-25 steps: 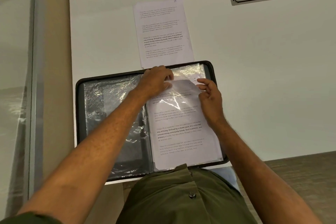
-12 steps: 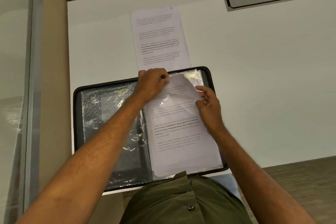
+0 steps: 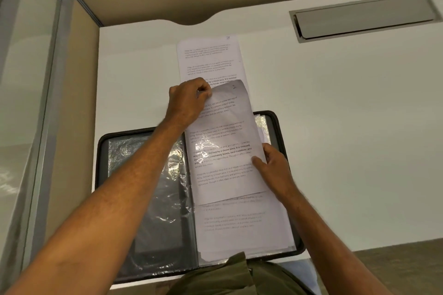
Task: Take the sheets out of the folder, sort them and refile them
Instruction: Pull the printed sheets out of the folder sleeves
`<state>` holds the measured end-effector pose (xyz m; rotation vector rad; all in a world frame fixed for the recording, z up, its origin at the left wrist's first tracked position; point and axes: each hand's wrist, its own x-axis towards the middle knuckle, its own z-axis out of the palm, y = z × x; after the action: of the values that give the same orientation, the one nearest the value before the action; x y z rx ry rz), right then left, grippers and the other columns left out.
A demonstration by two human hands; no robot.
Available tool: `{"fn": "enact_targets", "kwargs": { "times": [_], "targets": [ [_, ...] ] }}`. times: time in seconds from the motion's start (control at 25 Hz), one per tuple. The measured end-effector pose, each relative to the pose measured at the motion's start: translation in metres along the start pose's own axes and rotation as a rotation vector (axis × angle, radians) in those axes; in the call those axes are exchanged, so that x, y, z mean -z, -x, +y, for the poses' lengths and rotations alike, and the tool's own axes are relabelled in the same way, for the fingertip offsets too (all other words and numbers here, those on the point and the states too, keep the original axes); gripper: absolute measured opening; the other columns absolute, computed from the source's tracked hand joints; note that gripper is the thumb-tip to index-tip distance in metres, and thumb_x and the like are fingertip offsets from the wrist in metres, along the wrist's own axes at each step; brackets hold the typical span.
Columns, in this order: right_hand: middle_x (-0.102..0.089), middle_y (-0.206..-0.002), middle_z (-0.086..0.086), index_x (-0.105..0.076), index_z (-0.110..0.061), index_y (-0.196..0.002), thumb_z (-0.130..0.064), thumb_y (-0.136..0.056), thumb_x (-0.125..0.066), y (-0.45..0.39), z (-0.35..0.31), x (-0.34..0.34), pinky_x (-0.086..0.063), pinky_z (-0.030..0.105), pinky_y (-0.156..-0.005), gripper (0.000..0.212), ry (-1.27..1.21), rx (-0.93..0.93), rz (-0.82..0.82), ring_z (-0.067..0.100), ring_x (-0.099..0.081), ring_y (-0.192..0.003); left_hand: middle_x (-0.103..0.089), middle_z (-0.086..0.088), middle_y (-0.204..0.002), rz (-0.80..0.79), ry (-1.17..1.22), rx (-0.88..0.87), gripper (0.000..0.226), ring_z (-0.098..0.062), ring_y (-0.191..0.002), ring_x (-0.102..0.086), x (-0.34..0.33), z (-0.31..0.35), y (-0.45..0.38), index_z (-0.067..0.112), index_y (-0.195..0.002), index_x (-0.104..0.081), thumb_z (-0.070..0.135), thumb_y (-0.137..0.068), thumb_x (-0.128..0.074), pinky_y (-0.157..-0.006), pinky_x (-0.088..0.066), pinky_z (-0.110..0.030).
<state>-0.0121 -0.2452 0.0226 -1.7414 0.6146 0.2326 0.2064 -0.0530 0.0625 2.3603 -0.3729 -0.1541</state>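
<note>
A white worktop (image 3: 347,127) carries everything here; a grey recessed slot (image 3: 364,18) is set into its far right part, and a glass partition (image 3: 28,103) stands along the left.

One black folder (image 3: 103,151) lies open on the near part of the worktop, just in front of the person's olive-green shirt (image 3: 230,278). Its left half holds crinkled clear plastic sleeves (image 3: 153,187) with nothing readable inside them. Its right half holds a stack of sleeves with at least one printed sheet (image 3: 239,220) filed in it; how many more lie beneath cannot be told.

Three printed sheets can be counted in all. One loose sheet (image 3: 208,57) lies flat on the worktop beyond the folder's far edge. The second, a drawn sheet (image 3: 225,132), stands partly out of the right-hand sleeve, its top reaching past the folder's far edge and overlapping the lower part of the loose sheet; a glossy patch of plastic shows across its middle. The third is the filed sheet nearer the person.

The left hand (image 3: 187,103) is curled, pinching the top left corner of the drawn sheet between thumb and fingers. The right hand (image 3: 273,165) rests at that sheet's right edge over the folder, thumb laid on the paper and fingers loosely bent at the edge; whether they actually grip the paper cannot be told.
</note>
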Motion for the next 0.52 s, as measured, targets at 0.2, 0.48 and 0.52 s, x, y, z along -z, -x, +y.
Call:
{"fn": "enact_targets", "kwargs": {
  "times": [0.2,0.48,0.52],
  "targets": [
    [-0.075,-0.109,-0.009,-0.069,-0.021,-0.121,-0.012,-0.1,-0.061,-0.001,0.001,0.0,-0.064,0.029,-0.08,0.024,-0.035,-0.019,0.026,0.009,-0.074,-0.093,-0.069,0.02,-0.098,0.001,0.107,0.077,0.006,-0.003,-0.093,-0.061,0.008,-0.004,-0.015,0.035,-0.094,-0.071,0.033,-0.091,-0.075,-0.108,-0.041,-0.054],
    [-0.075,-0.113,-0.012,-0.071,-0.022,-0.122,-0.002,-0.097,-0.057,0.002,0.004,-0.004,-0.057,0.016,-0.08,0.035,-0.048,-0.013,0.082,0.002,-0.071,-0.098,-0.057,-0.002,-0.12,-0.175,0.381,0.557,0.078,-0.023,-0.117,-0.059,0.012,-0.049,0.008,0.02,-0.152,-0.037,0.031,-0.088,-0.081,-0.092,-0.05,-0.032],
    [-0.074,-0.114,-0.012,-0.071,-0.022,-0.122,-0.002,-0.097,-0.057,0.002,0.005,-0.004,-0.056,0.017,-0.081,0.035,-0.047,-0.015,0.083,0.003,-0.071,-0.099,-0.057,-0.004,-0.12,-0.176,0.405,0.585,0.08,-0.023,-0.115,-0.059,0.013,-0.052,0.013,0.018,-0.153,-0.035,0.027,-0.088,-0.082,-0.088,-0.05,-0.03]
  ]
}}
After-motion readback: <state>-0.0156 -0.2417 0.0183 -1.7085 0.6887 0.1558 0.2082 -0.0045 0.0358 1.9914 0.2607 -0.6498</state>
